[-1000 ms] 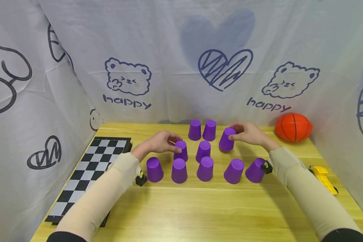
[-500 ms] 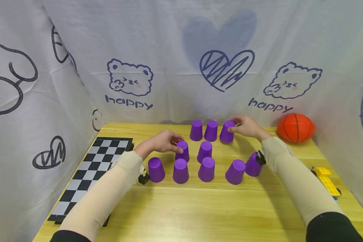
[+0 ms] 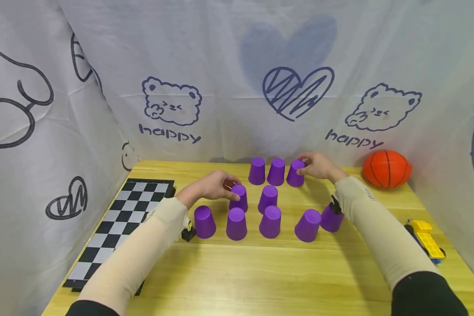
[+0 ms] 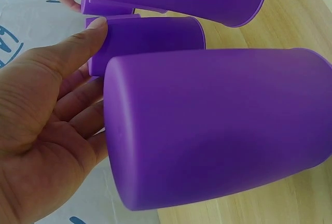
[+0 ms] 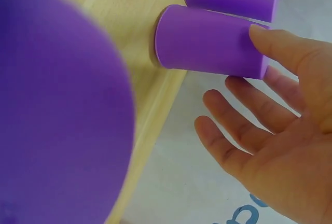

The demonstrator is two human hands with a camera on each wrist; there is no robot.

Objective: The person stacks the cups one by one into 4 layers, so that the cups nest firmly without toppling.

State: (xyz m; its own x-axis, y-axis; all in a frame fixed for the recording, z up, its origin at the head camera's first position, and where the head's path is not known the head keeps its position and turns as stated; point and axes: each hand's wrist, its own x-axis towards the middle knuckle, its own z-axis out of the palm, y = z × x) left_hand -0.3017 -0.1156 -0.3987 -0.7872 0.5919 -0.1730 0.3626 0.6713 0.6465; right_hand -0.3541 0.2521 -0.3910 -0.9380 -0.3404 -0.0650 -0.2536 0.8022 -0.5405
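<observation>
My left hand pinches the upper end of an upside-down purple cup, the left one in the middle row. In the left wrist view, the thumb lies on this cup's top edge and the fingers reach behind it. At the back right, my right hand holds another upside-down purple cup between thumb and finger. Seen from the right wrist, the thumb touches that cup's closed end, while the other fingers spread below. Two purple cups stand left of it in the back row.
A second middle-row cup and several front-row cups stand upside down. The front row's far-right cup sits under the right wrist camera. A checkered board lies left; an orange ball and yellow toy vehicle are right.
My right hand has taken its cup backward into line with the back row. The far-right front cup has shifted back and slightly left. My left hand stays at its cup.
</observation>
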